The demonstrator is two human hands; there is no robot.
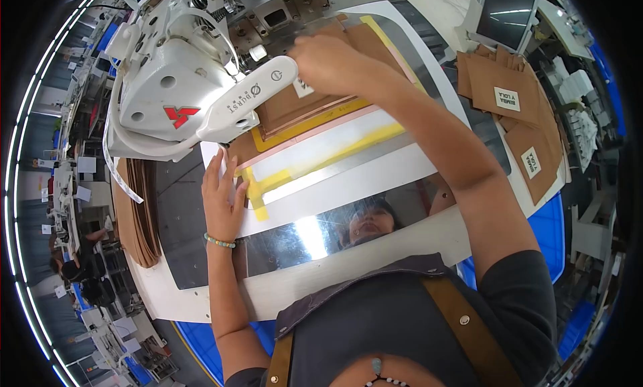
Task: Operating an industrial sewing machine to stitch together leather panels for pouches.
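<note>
My left hand (224,198) lies with its fingers stretched out on the left edge of a white template sheet (338,176), beside strips of yellow tape (256,198). Above that hand is the long white lever-like arm of a sewing machine (157,72). My right hand (328,64) reaches across to the machine's needle area, over a brown fabric piece (284,112) with a pale label. Its fingers are curled, and their tips are hidden, so anything in them cannot be made out. A yellow-edged frame (315,127) surrounds the brown piece on the template.
Folded brown pieces (137,213) are stacked at the left. Labelled brown pieces (485,82) lie at the right, below a monitor (507,15). A shiny metal plate (321,229) runs along the table's near side. Blue bins (550,236) stand below the table edge.
</note>
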